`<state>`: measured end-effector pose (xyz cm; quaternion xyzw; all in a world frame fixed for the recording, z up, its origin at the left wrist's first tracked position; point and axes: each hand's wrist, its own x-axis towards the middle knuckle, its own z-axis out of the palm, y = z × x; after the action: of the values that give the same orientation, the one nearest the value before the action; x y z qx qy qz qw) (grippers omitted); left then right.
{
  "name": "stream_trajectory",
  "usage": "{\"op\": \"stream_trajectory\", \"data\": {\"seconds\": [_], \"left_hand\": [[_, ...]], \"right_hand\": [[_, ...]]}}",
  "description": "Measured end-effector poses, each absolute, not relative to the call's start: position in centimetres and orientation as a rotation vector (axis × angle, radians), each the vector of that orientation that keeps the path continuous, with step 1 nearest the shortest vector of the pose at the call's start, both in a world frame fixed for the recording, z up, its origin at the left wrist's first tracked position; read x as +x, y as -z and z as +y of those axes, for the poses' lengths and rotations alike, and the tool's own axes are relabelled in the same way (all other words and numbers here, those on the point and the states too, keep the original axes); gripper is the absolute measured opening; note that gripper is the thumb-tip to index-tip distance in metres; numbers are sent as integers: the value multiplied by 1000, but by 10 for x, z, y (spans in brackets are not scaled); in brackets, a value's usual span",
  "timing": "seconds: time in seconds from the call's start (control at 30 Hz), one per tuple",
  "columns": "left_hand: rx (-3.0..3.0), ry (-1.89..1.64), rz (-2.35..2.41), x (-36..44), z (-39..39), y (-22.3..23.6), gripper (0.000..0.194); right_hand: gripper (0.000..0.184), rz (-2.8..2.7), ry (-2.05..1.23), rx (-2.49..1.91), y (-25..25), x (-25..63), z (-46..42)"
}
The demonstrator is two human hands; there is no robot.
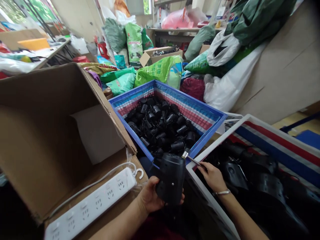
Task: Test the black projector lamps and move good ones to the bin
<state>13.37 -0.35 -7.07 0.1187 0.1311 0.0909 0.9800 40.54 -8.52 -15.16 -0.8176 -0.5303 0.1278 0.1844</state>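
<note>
My left hand [150, 196] grips a black plastic device [171, 178] from below, with a short metal tip at its upper end. My right hand [212, 176] pinches a thin metal tool [193, 160] whose end meets that tip. Just beyond them, a blue-rimmed striped crate [192, 99] is heaped with several similar black devices [157, 123] and their tangled black cords. Under my right wrist, a white-rimmed crate [217, 140] holds larger black parts [252, 176], dim and partly hidden by my arm.
An open cardboard box [50, 133] stands at the left, with a white power strip [92, 206] and its cord lying in front. Farther back are stuffed green, white and pink bags, a cardboard carton, a cluttered table and a large cardboard sheet.
</note>
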Motion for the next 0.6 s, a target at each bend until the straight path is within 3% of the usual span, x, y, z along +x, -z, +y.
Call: {"op": "stream_trajectory", "data": {"seconds": [0.27, 0.6], "left_hand": [[531, -421, 659, 142, 0, 37, 50], [1394, -522, 1110, 142, -5, 8, 73]], "right_hand": [[42, -1615, -382, -2610, 127, 413, -82], [40, -1585, -422, -2680, 121, 419, -78]]}}
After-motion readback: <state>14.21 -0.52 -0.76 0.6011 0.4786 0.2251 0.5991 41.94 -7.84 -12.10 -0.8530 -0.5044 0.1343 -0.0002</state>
